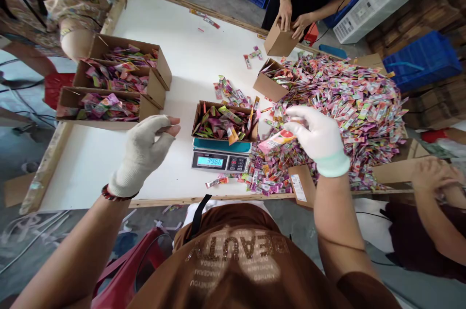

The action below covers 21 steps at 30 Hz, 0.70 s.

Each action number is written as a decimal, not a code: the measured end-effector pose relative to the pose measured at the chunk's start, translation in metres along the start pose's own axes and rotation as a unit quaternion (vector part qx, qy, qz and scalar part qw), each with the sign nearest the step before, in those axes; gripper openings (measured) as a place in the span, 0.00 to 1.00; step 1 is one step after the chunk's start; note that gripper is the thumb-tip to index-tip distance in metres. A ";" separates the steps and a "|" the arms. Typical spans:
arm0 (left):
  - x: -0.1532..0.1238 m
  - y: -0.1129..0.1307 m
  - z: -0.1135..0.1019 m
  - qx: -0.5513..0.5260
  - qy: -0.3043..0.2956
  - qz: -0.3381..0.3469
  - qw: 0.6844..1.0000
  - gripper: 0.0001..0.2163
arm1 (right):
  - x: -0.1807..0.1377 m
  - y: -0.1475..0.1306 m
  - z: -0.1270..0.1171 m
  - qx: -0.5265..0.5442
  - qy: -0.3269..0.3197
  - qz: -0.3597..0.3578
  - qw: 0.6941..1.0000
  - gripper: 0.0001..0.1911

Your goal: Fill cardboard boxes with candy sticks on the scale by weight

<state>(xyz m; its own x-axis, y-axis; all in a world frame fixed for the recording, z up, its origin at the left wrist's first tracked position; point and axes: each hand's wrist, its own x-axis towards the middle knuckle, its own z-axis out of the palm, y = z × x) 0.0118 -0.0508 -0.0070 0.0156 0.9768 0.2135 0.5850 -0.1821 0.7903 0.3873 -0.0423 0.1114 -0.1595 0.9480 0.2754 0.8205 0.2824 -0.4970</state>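
My right hand (315,136), in a white glove, pinches a pink wrapped packet (277,141) between thumb and fingers, just right of the filled box. My left hand (143,151), also gloved with bare fingertips, hovers over the white table left of the scale; its fingers are curved and apart from the thumb, with nothing in them. A small cardboard box (197,127) full of colourful packets (218,122) sits on the digital scale (238,163). The scale's lit display (210,161) seems to read 398.6.
A big heap of packets (357,105) covers the table's right side. Three filled boxes (153,110) stand at left. Another tilted box (267,86) holds packets near the heap. Across the table, a person's hands (291,20) hold a carton (280,42). Other people stand left and right.
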 end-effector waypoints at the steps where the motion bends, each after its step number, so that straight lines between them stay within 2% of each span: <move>1: -0.002 0.000 -0.005 0.018 -0.009 -0.018 1.000 0.13 | -0.005 0.008 -0.003 -0.001 -0.011 0.012 1.000 0.10; 2: -0.004 0.000 -0.010 0.031 -0.013 -0.032 0.999 0.14 | -0.012 0.020 -0.005 -0.002 -0.029 0.029 0.999 0.08; 4: -0.004 0.001 -0.015 0.043 -0.007 -0.041 0.998 0.14 | -0.034 0.051 -0.006 0.003 -0.096 0.082 0.992 0.11; 6: -0.002 0.004 -0.015 0.039 0.011 -0.021 0.999 0.13 | -0.066 0.091 -0.003 -0.009 -0.175 0.169 0.970 0.24; 7: 0.000 0.007 -0.014 0.036 0.015 -0.002 0.999 0.12 | -0.087 0.113 -0.001 -0.048 -0.202 0.223 0.953 0.30; 8: 0.002 0.010 -0.011 0.034 0.014 0.020 0.999 0.11 | -0.109 0.134 0.002 -0.120 -0.212 0.286 0.927 0.33; 9: 0.005 0.014 -0.008 0.031 0.011 0.042 0.999 0.10 | -0.133 0.153 0.006 -0.192 -0.232 0.357 0.885 0.34; 11: 0.011 0.025 0.002 0.014 0.005 0.089 0.996 0.09 | -0.180 0.185 0.015 -0.255 -0.318 0.500 0.764 0.35; 12: 0.015 0.032 0.008 -0.001 -0.001 0.114 0.994 0.09 | -0.201 0.197 0.021 -0.275 -0.319 0.527 0.739 0.34; 13: 0.020 0.038 0.015 -0.016 -0.011 0.138 0.990 0.09 | -0.219 0.207 0.027 -0.296 -0.307 0.536 0.728 0.32; 14: 0.024 0.045 0.023 -0.029 -0.029 0.161 0.986 0.09 | -0.233 0.214 0.033 -0.306 -0.297 0.538 0.727 0.29; 17: 0.037 0.062 0.055 -0.033 -0.121 0.200 0.972 0.11 | -0.253 0.228 0.044 -0.307 -0.258 0.507 0.763 0.14; 19: 0.042 0.069 0.079 0.003 -0.192 0.186 0.964 0.11 | -0.252 0.231 0.037 -0.290 -0.233 0.472 0.799 0.05; 21: 0.042 0.069 0.101 0.042 -0.241 0.160 0.956 0.12 | -0.244 0.225 0.018 -0.269 -0.203 0.424 0.840 0.04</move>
<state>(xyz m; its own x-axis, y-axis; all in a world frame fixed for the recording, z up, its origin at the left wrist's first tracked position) 0.1349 -0.0111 -0.0013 0.5649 0.8145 0.1321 0.5498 -0.4909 0.6759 0.6010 -0.2068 -0.0829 0.5239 0.7772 -0.3485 0.8455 -0.5241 0.1023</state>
